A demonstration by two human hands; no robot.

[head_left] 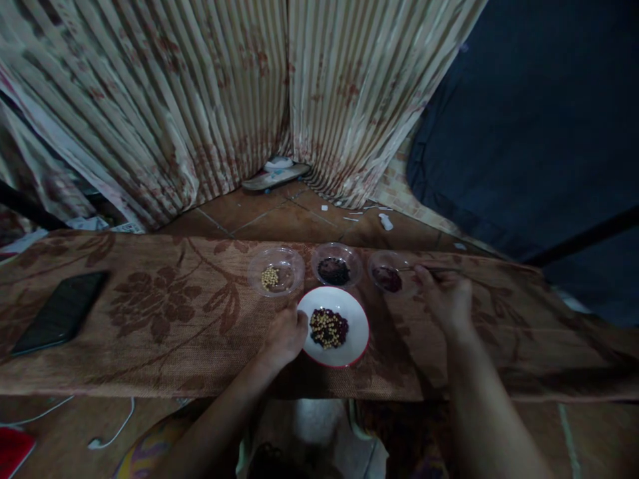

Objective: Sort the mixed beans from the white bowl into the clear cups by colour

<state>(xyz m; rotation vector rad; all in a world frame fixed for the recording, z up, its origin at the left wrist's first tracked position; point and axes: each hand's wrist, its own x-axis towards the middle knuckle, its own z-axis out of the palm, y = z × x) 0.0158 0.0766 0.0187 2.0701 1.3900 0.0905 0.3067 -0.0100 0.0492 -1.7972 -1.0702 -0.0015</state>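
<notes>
My left hand (288, 332) is closed on the left rim of a white bowl with a red edge (357, 329). Mixed pale yellow and dark red or black beans (328, 328) lie in its middle. My right hand (446, 296) pinches a thin, spoon-like utensil (449, 269); its front end reaches over the right clear plastic bowl (375, 258), which contains dark red beans (387, 279). In the middle clear bowl (327, 248) are black beans (333, 271). The left clear bowl (292, 256) has a small heap of yellow beans (270, 278).
A brown flowered cloth (150, 299) covers the long table. At the left lies a black phone (60, 313). Beyond the table are striped curtains (224, 100), a skateboard-like board (274, 177) and white scraps (385, 221) on the tiled floor. A white cable (120, 426) is at lower left.
</notes>
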